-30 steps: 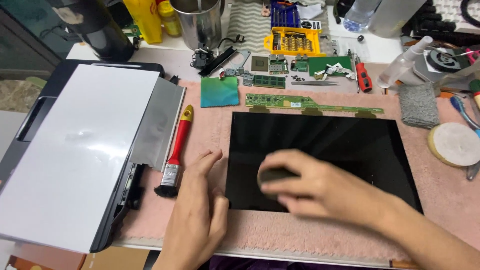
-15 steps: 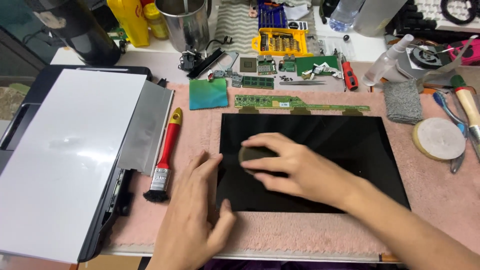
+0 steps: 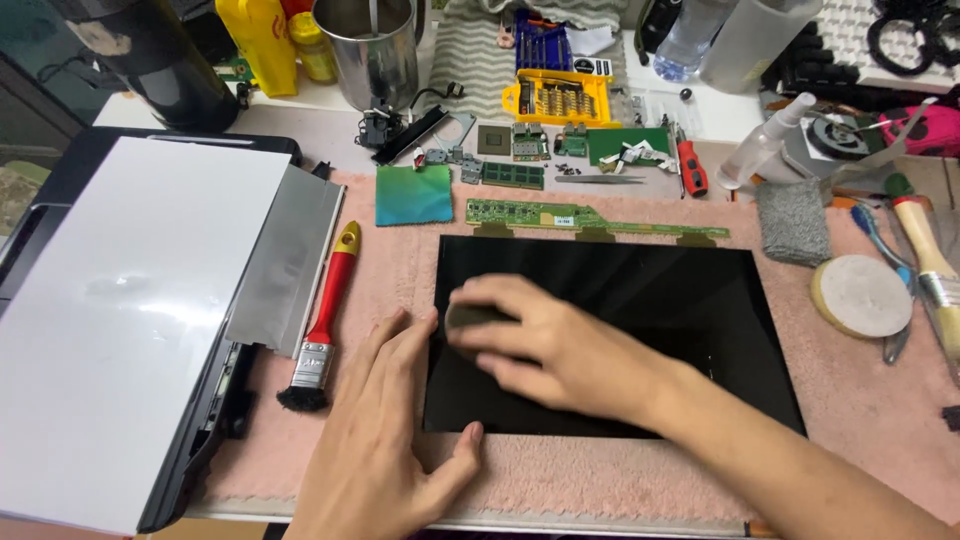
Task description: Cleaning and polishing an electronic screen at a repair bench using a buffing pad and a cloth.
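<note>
Left hand (image 3: 385, 440) lies flat, palm down, fingers spread loose on the pink mat (image 3: 400, 250), fingertips against the left edge of the black panel (image 3: 640, 330); grasps nothing. Right hand (image 3: 545, 340) presses down on a small dark pad (image 3: 470, 316), fingers curled over it, near the panel's left side; forearm crosses the panel's lower right corner and hides it.

Left to right: a white sheet (image 3: 120, 310) lies on a dark open case at far left, with a grey metal plate (image 3: 285, 260) at its right edge. Next, a red-and-yellow brush (image 3: 325, 310), bristles toward the near edge, just beside the left hand. A teal cloth square (image 3: 413, 194) sits above the panel's left corner. A narrow green circuit strip (image 3: 590, 216) runs along the panel's far edge, joined to it by short tabs. Right of the panel: grey sponge (image 3: 792, 220), white round disc (image 3: 862, 295), a second brush (image 3: 930, 265). Small boards, a yellow bit set (image 3: 557, 98) and a steel cup (image 3: 378, 50) line the back.

The panel lies flat, mid-mat, long axis left to right, its connector edge pointing away from the person.
</note>
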